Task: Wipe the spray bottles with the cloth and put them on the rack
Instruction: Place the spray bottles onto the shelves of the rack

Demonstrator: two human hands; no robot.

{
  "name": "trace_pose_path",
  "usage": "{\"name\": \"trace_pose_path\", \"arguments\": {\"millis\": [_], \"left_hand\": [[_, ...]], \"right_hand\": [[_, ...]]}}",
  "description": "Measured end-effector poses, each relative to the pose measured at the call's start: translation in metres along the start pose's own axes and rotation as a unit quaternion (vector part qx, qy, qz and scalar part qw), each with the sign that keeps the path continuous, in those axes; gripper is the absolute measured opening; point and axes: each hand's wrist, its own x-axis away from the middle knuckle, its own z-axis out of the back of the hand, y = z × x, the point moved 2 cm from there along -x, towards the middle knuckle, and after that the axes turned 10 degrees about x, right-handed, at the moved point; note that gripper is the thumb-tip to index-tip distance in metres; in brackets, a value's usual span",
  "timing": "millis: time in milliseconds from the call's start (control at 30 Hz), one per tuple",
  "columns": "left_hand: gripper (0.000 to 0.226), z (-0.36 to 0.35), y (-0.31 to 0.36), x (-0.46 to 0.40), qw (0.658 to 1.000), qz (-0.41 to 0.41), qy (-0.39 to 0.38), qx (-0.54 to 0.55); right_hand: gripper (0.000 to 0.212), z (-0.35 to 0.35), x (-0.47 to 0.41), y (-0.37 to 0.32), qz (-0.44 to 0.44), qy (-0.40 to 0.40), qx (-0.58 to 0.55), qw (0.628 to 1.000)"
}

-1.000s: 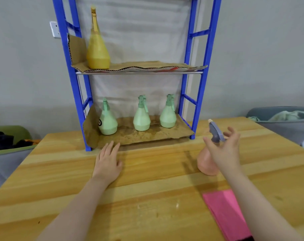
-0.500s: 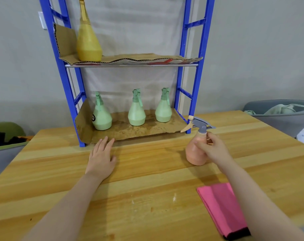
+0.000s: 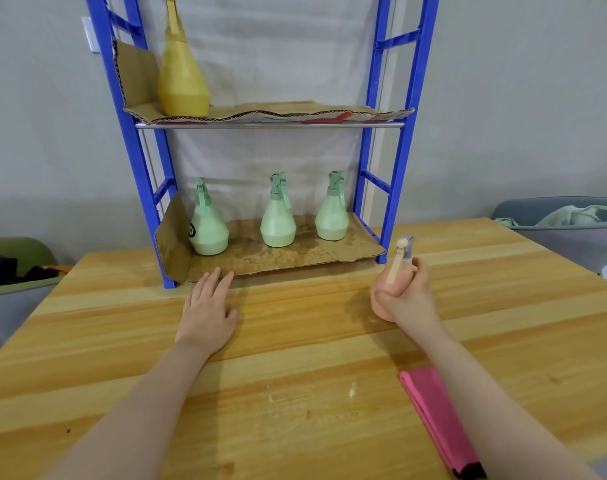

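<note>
On the wooden table (image 3: 295, 341), the blue metal rack (image 3: 392, 168) stands far; the peach spray bottle (image 3: 381, 303) sits right, the folded pink cloth (image 3: 437, 417) nearer.

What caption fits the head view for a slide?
Right hand grips pink spray bottle on table; left hand flat; pink cloth unused.

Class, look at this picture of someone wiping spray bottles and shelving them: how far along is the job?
Done, it seems: three green bottles on the rack's lower shelf and a yellow bottle on the upper one. In hand: the right hand has its grip around the pink bottle on the table; the left hand lies flat. Left: the pink cloth lies untouched, so wiping and shelving this bottle remain.
</note>
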Motion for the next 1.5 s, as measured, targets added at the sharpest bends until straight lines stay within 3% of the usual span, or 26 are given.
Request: {"name": "trace_pose_path", "arguments": {"millis": [67, 233, 433, 633, 767, 833, 967, 1133, 1333, 1500], "left_hand": [[0.07, 0.0, -0.001, 0.001, 1.0, 0.001, 0.001, -0.001], [0.072, 0.0, 0.0, 0.002, 1.0, 0.013, 0.008, -0.004], [0.071, 0.001, 0.001, 0.002, 1.0, 0.013, 0.008, -0.009], [0.072, 0.002, 0.002, 0.003, 1.0, 0.019, 0.007, -0.016], [0.072, 0.003, 0.006, 0.005, 0.999, 0.021, 0.012, -0.044], [0.072, 0.008, 0.013, 0.002, 0.998, 0.015, 0.021, -0.059], [0.067, 0.046, 0.05, -0.022, 0.992, -0.07, 0.091, -0.055], [0.069, 0.115, 0.101, -0.068, 0.951, -0.189, 0.231, -0.079], [0.084, 0.17, 0.115, -0.121, 0.946, -0.151, 0.251, -0.139], [0.066, 0.172, 0.112, -0.134, 0.934, -0.163, 0.267, -0.171]], "right_hand": [[0.092, -0.002, 0.003, 0.001, 0.015, -0.041, -0.024, 0.999], [0.108, -0.004, 0.007, 0.0, 0.022, 0.012, 0.077, 0.997], [0.082, -0.004, 0.009, -0.02, 0.038, -0.032, 0.009, 0.999], [0.075, 0.007, 0.009, -0.089, 0.108, -0.023, -0.016, 0.994], [0.091, 0.032, -0.007, -0.155, 0.17, -0.008, -0.015, 0.985], [0.088, 0.047, -0.016, -0.192, 0.194, 0.011, -0.034, 0.98], [0.086, 0.074, -0.033, -0.259, 0.239, 0.038, -0.063, 0.968], [0.084, 0.087, -0.059, -0.319, 0.27, 0.047, -0.06, 0.96], [0.081, 0.079, -0.105, -0.343, 0.262, 0.029, -0.01, 0.965], [0.088, 0.062, -0.14, -0.341, 0.258, 0.006, 0.058, 0.965]]}}
